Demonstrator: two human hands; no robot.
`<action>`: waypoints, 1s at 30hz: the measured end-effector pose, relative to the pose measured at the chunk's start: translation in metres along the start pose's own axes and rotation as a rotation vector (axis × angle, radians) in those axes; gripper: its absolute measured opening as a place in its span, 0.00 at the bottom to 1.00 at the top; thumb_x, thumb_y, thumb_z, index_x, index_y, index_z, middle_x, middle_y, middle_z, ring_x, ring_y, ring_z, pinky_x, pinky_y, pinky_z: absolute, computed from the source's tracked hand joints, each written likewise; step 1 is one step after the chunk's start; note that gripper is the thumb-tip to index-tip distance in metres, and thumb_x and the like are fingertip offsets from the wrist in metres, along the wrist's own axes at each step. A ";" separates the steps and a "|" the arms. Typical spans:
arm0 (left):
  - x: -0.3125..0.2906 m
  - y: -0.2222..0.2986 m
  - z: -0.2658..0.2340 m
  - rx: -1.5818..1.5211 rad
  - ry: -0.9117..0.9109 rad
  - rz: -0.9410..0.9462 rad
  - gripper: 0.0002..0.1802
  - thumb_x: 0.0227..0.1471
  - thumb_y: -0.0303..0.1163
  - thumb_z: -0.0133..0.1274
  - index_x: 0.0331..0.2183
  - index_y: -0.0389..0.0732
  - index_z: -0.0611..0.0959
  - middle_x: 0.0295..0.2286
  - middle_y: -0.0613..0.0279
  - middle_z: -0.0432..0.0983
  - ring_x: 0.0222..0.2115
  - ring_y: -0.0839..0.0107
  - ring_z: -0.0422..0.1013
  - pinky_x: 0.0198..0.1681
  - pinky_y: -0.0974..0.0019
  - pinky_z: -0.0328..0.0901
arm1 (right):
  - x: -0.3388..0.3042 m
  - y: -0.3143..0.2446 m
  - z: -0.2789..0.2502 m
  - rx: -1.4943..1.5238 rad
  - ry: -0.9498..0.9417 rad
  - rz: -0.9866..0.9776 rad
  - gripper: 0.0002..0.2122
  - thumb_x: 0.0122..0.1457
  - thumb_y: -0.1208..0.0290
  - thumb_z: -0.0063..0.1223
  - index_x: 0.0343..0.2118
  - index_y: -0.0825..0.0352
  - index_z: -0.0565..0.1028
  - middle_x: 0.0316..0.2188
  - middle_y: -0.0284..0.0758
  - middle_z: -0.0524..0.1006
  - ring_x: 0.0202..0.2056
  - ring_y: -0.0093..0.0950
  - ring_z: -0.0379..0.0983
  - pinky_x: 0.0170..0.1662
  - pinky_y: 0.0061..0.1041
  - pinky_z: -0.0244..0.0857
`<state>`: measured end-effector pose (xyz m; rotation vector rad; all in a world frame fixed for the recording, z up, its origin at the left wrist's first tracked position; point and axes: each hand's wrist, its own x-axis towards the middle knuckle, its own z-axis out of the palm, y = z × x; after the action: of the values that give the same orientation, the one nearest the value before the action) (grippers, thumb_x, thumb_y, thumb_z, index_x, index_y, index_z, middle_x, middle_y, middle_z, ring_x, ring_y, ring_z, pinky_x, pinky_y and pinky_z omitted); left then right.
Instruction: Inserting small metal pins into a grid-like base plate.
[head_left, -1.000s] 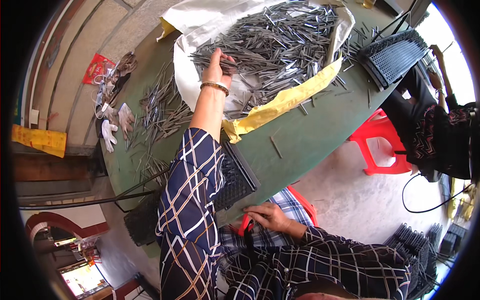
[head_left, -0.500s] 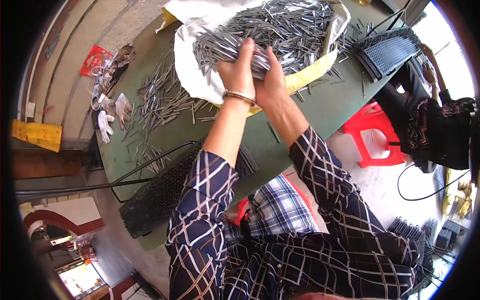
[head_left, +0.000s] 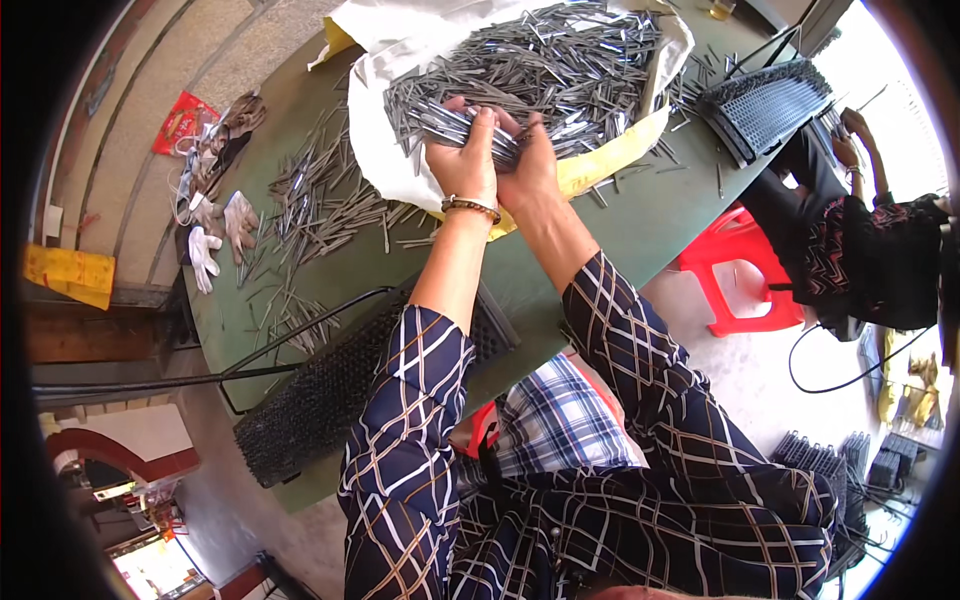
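My left hand [head_left: 462, 165] and my right hand [head_left: 531, 165] are pressed together at the wrists, cupped round a bunch of thin grey metal rods [head_left: 447, 122]. The rods lie across both palms, with ends sticking out to the left. Thumbs show on top; most other fingers are hidden under the bunch. Beneath and beyond the hands, a big heap of the same rods [head_left: 570, 65] fills an opened white sack [head_left: 372, 135] with a yellow border. More loose rods [head_left: 320, 215] are scattered on the green table left of the sack.
A black bristly rack [head_left: 310, 410] lies at the table's near edge under my left forearm. Another rack [head_left: 765, 105] stands at the right edge, close to a seated co-worker's hands [head_left: 850, 145]. Gloves [head_left: 205, 258] lie at left; a red stool [head_left: 740, 280] stands at right.
Both hands have come down and a little nearer with the bunch, which now sits lower against the heap. The co-worker's hands have shifted slightly.
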<state>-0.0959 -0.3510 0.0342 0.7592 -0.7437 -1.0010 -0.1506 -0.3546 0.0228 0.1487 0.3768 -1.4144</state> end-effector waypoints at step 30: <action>-0.070 0.051 -0.034 -0.571 0.354 -0.494 0.07 0.52 0.27 0.48 0.25 0.35 0.73 0.20 0.59 0.72 0.21 0.66 0.71 0.24 0.62 0.68 | -0.108 0.009 0.004 -1.114 -0.272 -0.487 0.14 0.60 0.67 0.50 0.44 0.72 0.74 0.41 0.35 0.76 0.42 0.22 0.70 0.45 0.21 0.63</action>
<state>-0.0700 -0.2625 0.0451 0.5967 0.0610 -1.3922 -0.1527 -0.2540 0.0623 -1.0897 0.9560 -1.4719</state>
